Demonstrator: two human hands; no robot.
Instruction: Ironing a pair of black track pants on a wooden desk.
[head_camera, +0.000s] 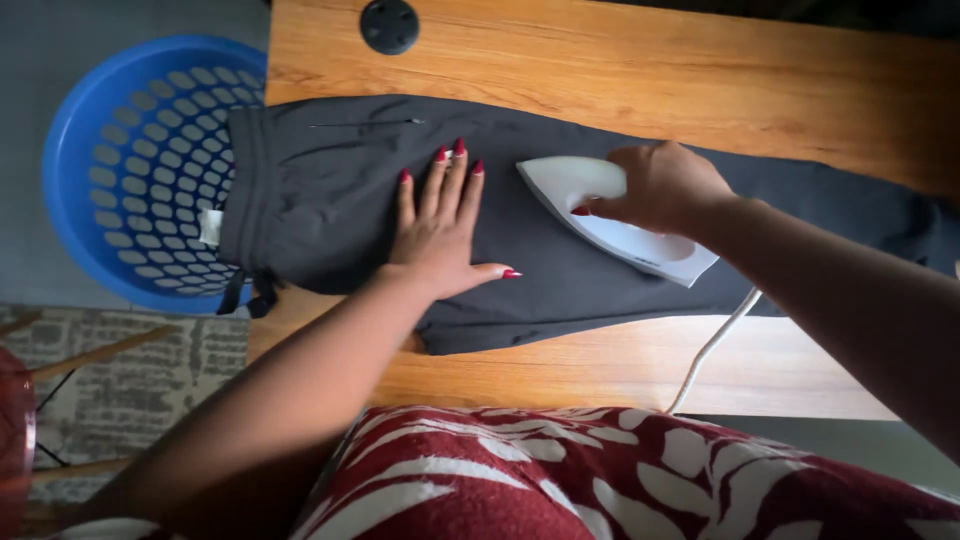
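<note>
Dark trousers (330, 200) | left hand (437, 232) flat, open | right hand (662, 187) gripping white iron (640, 240)

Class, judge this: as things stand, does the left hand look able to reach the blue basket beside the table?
Probably yes: the left hand lies flat on the dark trousers, holding nothing, and nothing stands between it and the blue basket.

Trouser legs (880, 215) cut off at right edge, iron handle hidden by right hand (665, 185)
</note>
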